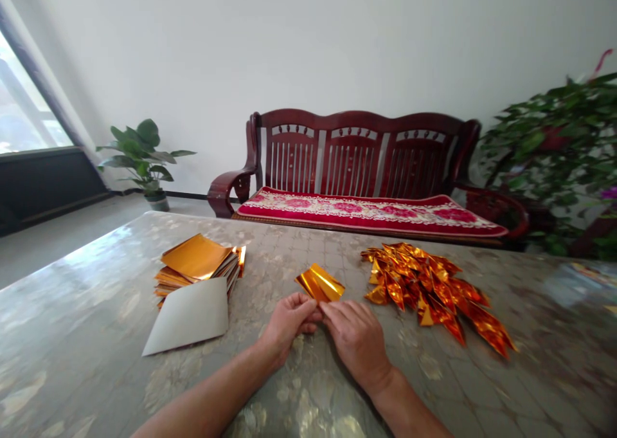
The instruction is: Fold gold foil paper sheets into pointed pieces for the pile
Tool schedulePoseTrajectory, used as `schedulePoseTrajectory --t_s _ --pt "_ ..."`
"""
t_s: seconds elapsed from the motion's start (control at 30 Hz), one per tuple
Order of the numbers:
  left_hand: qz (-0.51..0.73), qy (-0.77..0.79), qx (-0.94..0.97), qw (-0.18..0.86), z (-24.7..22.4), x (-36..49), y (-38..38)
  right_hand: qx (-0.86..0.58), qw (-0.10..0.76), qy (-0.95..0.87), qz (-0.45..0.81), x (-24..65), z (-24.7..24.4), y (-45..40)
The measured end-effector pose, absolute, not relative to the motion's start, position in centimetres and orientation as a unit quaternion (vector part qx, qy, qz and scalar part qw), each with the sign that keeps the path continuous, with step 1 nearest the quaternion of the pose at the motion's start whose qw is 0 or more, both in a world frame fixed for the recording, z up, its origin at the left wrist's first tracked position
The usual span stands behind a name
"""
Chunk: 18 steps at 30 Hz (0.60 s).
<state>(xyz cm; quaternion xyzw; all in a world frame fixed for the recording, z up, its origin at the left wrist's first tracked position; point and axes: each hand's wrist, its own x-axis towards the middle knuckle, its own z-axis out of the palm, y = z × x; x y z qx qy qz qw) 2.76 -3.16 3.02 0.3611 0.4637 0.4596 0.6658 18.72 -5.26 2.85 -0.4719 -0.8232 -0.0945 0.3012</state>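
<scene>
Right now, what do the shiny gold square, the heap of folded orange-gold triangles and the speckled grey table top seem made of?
The gold square looks like thin metallic foil paper: mirror-bright, crisply creased. The folded orange-gold triangles look like the same foil, holding sharp folds. The speckled grey table top is glossy with glare, perhaps a plastic or glass cover; unclear which.

"Can you make out any writing on anything from where you're standing?"

"No, nothing I can read. The square of shiny gold foil (320,283) shows no letters."

"And the pale grey card (187,316) on the mottled grey desk (308,245)?"

"Blank on the side facing up. The glossy coloured scrap (578,277) at the desk's far right might carry print, but it's too blurred to tell."
</scene>
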Motion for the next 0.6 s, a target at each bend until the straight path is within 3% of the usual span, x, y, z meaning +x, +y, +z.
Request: schedulePoseTrajectory --t_s 0.1,0.23,0.3,0.47,0.6 --pt "0.407 0.521 0.491 0.567 2.7 1.9 -2.8 -0.497 0.277 -0.819 -0.075 19.5 2.6 -4.9" --pt "0.408 0.504 0.735 0.201 3.0 0.2 -2.9 -0.530 0.282 -0.799 -0.036 20.5 2.2 -4.4" --pt "0.350 0.445 0.819 0.087 3.2 -0.4 -3.0 -0.538 0.287 -0.792 -0.020 20.9 1.9 -4.1" --pt "0.212 0.422 0.881 -0.020 2.8 -0.4 -2.7 -0.533 0.301 -0.791 -0.004 21.2 1.5 -3.9" --pt "0.182 0.425 0.884 -0.071 2.3 0.0 -2.4 -0.531 0.295 -0.795 -0.010 21.1 1.5 -4.0"
